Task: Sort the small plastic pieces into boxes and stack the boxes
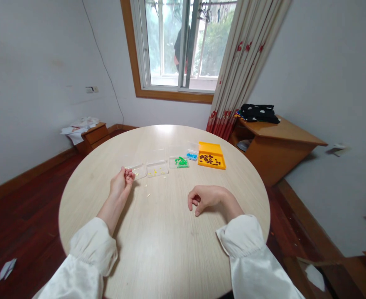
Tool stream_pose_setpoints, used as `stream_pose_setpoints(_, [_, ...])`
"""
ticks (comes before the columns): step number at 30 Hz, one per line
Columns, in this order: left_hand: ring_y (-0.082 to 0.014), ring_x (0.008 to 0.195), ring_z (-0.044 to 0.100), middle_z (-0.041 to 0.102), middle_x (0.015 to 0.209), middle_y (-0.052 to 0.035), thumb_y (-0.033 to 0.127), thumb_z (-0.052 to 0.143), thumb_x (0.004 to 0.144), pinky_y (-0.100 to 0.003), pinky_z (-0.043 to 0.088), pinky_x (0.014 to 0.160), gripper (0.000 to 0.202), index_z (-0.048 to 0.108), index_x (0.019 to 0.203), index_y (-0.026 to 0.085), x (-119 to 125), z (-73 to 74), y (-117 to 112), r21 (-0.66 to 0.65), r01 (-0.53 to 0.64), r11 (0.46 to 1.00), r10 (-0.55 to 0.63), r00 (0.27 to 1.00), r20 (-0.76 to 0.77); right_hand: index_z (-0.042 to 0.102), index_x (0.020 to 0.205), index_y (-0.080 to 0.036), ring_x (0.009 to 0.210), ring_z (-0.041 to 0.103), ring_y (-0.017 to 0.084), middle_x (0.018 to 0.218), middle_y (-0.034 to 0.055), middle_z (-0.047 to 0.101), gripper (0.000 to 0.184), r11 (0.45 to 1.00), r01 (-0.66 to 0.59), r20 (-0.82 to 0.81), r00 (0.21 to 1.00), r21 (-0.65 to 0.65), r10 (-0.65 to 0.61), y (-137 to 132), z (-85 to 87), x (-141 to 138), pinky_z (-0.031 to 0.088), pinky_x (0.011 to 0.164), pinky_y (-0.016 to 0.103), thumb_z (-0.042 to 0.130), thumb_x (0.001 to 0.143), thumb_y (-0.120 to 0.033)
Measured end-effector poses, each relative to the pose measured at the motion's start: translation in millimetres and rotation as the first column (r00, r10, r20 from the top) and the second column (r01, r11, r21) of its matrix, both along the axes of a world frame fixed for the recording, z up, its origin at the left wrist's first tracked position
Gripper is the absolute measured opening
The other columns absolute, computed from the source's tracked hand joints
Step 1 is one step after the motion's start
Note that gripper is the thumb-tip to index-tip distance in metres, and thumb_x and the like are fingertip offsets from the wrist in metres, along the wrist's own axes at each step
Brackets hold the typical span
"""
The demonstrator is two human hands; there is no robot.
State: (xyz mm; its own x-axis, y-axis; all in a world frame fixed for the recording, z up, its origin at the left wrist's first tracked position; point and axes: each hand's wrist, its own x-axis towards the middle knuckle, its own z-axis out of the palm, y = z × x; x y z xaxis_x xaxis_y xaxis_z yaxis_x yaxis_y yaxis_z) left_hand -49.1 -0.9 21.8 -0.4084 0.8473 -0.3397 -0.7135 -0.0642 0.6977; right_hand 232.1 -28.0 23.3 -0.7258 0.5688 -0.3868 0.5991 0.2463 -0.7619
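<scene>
My left hand (pixel 122 182) is turned palm up with its fingers curled in, at the near left edge of a clear plastic box (pixel 141 176) with a few pale pieces. Whether something lies in those fingers is too small to tell. To its right stands another clear box (pixel 158 175) with small yellow pieces. A few loose pale pieces (pixel 148 194) lie on the table in front of the boxes. My right hand (pixel 209 198) is low over the tabletop, back up, fingers bent and thumb apart from them, with nothing visible between.
Further right along the round table (pixel 164 249) are green pieces (pixel 181 162) in a clear box, a small box of blue pieces (pixel 192 156) and an open orange case (pixel 210 146) with dark pieces. A wooden desk (pixel 282 137) stands beyond the table's right edge.
</scene>
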Motion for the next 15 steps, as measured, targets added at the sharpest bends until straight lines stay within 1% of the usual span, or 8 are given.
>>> stream_pose_setpoints(3, [-0.0008,0.040,0.043,0.048,0.051,0.0041,0.012,0.036,0.093,-0.009,0.043,0.046,0.031,0.045,0.064,0.013,0,2.1,1,-0.024,0.000,1.000,0.001,0.998,0.065,0.071,0.071,-0.015,0.049,0.038,0.005,0.053,-0.0089,0.041,0.017,1.000,0.000,0.040,0.999,0.030,-0.001,-1,0.9,-2,0.027,0.048,0.020,0.074,0.055,-0.015])
stream_pose_setpoints(5, [-0.0011,0.040,0.043,0.047,0.052,0.0038,0.018,0.035,0.094,-0.010,0.043,0.045,0.032,0.044,0.064,0.013,-1,1.3,2,-0.027,0.000,1.000,0.002,0.997,0.078,0.070,0.069,-0.015,0.049,0.038,0.005,0.052,-0.0086,0.040,0.010,0.999,0.009,0.073,0.997,0.043,-0.012,-2,1.1,-4,0.027,0.049,0.021,0.072,0.059,-0.016])
stream_pose_setpoints(8, [-0.0023,0.041,0.045,0.048,0.052,0.0024,0.032,0.035,0.095,-0.011,0.044,0.045,0.037,0.046,0.064,0.013,-5,-2.6,5,-0.032,0.003,0.999,-0.002,0.999,0.052,0.068,0.065,-0.014,0.049,0.038,0.006,0.050,-0.0078,0.041,0.003,0.998,0.035,0.092,0.995,0.061,-0.041,-3,0.0,-6,0.027,0.050,0.021,0.067,0.063,-0.015])
stream_pose_setpoints(10, [-0.0031,0.041,0.045,0.048,0.052,0.0020,0.037,0.039,0.093,-0.013,0.044,0.044,0.038,0.047,0.064,0.013,-6,-5.7,6,-0.036,0.019,0.999,-0.019,1.000,0.001,0.067,0.065,-0.013,0.050,0.038,0.006,0.051,-0.0068,0.044,0.003,0.993,0.077,0.061,0.995,0.084,-0.082,-3,-2.1,-8,0.028,0.051,0.021,0.064,0.065,-0.015])
stream_pose_setpoints(12, [-0.0033,0.041,0.045,0.050,0.051,0.0026,0.035,0.052,0.087,-0.013,0.043,0.044,0.032,0.050,0.065,0.012,-4,-8.7,5,0.000,0.065,0.998,-0.064,0.991,-0.115,0.065,0.067,-0.013,0.052,0.040,0.007,0.053,-0.0052,0.048,0.005,0.979,0.161,-0.022,0.987,0.122,-0.159,-3,-5.6,-12,0.029,0.051,0.021,0.061,0.067,-0.016])
stream_pose_setpoints(13, [-0.0035,0.041,0.046,0.051,0.051,0.0031,0.031,0.059,0.082,-0.013,0.043,0.044,0.027,0.052,0.065,0.012,-2,-10.1,4,0.037,0.098,0.995,-0.088,0.973,-0.212,0.064,0.067,-0.013,0.053,0.040,0.007,0.055,-0.0045,0.049,0.006,0.966,0.217,-0.084,0.975,0.141,-0.206,-3,-7.8,-15,0.030,0.052,0.021,0.060,0.068,-0.017])
stream_pose_setpoints(14, [-0.0039,0.042,0.047,0.053,0.052,0.0034,0.028,0.065,0.075,-0.014,0.042,0.044,0.022,0.054,0.067,0.012,2,-11.6,1,0.080,0.147,0.986,-0.112,0.935,-0.335,0.063,0.069,-0.012,0.054,0.041,0.007,0.056,-0.0039,0.050,0.007,0.950,0.275,-0.155,0.955,0.149,-0.252,-3,-10.3,-19,0.030,0.052,0.021,0.059,0.069,-0.018])
stream_pose_setpoints(15, [-0.0048,0.043,0.048,0.055,0.052,0.0033,0.026,0.070,0.069,-0.015,0.043,0.046,0.020,0.057,0.068,0.011,7,-13.1,-2,0.119,0.206,0.971,-0.126,0.870,-0.476,0.062,0.070,-0.012,0.055,0.040,0.008,0.057,-0.0036,0.050,0.009,0.932,0.332,-0.231,0.927,0.143,-0.295,-2,-13.1,-24,0.030,0.053,0.021,0.058,0.070,-0.020])
